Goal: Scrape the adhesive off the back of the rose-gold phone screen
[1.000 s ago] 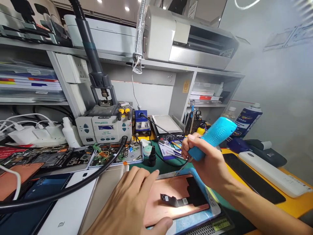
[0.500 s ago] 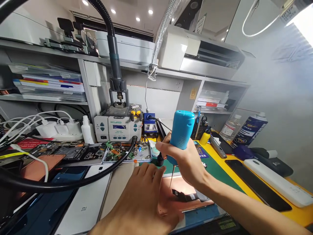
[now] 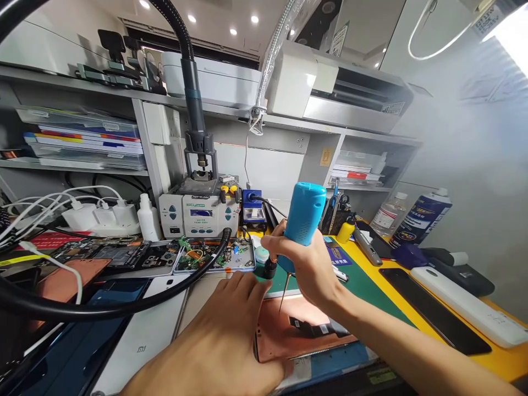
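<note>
My right hand (image 3: 307,267) is closed round a blue electric screwdriver (image 3: 302,218), held nearly upright. Its thin bit (image 3: 283,291) points down at the far edge of an opened phone (image 3: 289,333) with a copper-coloured inner plate and a black flex part (image 3: 315,329) on it. My left hand (image 3: 225,344) lies flat with fingers stretched out, pressing on the phone's left side and near edge. The phone rests on a blue mat (image 3: 334,366) over a green cutting mat (image 3: 363,300).
A hot-air rework station (image 3: 200,214) with a black hose (image 3: 103,311) stands behind. Dismantled phones (image 3: 119,256) and circuit boards (image 3: 206,257) lie left, a white phone back (image 3: 140,338) nearer. Bottles (image 3: 421,217), a white slab (image 3: 466,305) and black phone (image 3: 433,311) sit right. Shelves carry printers.
The screwdriver swung from tilted to upright, and its bit came down to the phone's far edge. My left hand slid nearer along the phone. The camera view shifted left and up.
</note>
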Tool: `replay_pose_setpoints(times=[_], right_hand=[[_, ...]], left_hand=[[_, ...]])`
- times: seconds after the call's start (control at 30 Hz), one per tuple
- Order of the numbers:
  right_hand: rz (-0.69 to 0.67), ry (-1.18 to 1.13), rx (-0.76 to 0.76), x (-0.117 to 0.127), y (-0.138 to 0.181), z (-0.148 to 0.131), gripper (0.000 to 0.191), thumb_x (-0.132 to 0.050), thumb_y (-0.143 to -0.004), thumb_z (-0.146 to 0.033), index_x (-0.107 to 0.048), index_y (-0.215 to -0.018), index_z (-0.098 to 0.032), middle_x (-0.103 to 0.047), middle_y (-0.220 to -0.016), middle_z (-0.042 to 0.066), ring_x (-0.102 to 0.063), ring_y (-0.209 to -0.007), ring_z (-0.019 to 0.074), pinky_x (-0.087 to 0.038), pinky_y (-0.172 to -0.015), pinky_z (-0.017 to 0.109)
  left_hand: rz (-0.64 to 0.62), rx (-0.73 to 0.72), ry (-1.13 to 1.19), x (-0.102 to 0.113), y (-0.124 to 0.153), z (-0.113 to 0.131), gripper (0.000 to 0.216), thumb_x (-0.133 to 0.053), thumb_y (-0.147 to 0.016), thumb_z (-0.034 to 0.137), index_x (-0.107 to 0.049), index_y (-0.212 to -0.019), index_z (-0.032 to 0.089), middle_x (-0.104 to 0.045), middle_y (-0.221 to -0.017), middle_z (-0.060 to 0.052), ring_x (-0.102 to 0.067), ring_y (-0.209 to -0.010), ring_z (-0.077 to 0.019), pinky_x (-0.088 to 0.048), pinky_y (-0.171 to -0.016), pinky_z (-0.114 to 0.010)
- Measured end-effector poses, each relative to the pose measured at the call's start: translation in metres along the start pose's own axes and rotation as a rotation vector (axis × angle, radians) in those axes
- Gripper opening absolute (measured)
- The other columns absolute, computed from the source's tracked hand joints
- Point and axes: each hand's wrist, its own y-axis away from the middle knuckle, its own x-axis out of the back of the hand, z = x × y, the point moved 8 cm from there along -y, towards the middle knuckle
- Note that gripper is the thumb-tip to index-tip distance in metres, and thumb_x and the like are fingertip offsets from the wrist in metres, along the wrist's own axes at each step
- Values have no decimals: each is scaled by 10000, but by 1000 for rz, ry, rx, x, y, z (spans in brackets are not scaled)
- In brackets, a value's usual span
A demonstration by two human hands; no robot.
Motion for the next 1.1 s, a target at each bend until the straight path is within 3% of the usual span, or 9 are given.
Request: replay_pose_setpoints(times=[0.23,0.4,0.53,0.63,0.77,1.1], right_hand=[[40,1,-17,19,-1,3,236,-704,-690,-241,-537,-526,-208,-485,-567,-33,-436,-619,147,-321,-535,290],[60,1,-25,32,0,5,238,-706,-678,-252,-529,-523,-211,-473,-558,-41,-426,-608,142,-325,-540,291],[76,21,-39,41,2,3,235,-704,-667,-257,-529,-516,-212,-464,-549,-45,-409,-591,137,-316,-527,289],[89,33,-47,47,4,1,230,-706,-655,-250,-520,-525,-217,-451,-547,-53,-383,-574,129,-307,-515,286],[88,43,-54,53,4,-1,222,-707,-654,-232,-520,-534,-221,-449,-550,-52,-380,-565,128,-314,-519,290],[53,61,-63,56,4,1,252,-710,-661,-248,-516,-502,-219,-450,-560,-20,-385,-582,145,-294,-512,303]], left_hand=[[-17,57,-67,-3,3,0,599,-718,-700,369,-577,-1269,248,-569,-1293,-79,-517,-1241,-312,-410,-1094,-498],[-90,82,-154,-6,-3,-1,491,-703,-693,461,-663,-1132,245,-608,-1292,-115,-552,-1243,-369,-446,-1076,-570],[18,80,-232,-10,-2,-17,666,-731,-684,566,-638,-1296,321,-570,-1438,-87,-542,-1321,-397,-475,-1091,-555],[76,112,-263,-19,5,-39,786,-705,-694,660,-568,-1400,342,-469,-1553,-91,-455,-1403,-450,-390,-1152,-635],[93,99,-281,-24,8,-50,731,-726,-680,643,-605,-1349,376,-540,-1474,-75,-501,-1367,-436,-442,-1122,-606],[102,77,-286,-17,2,-29,663,-723,-664,586,-646,-1276,342,-611,-1349,-102,-560,-1277,-467,-478,-1064,-614]])
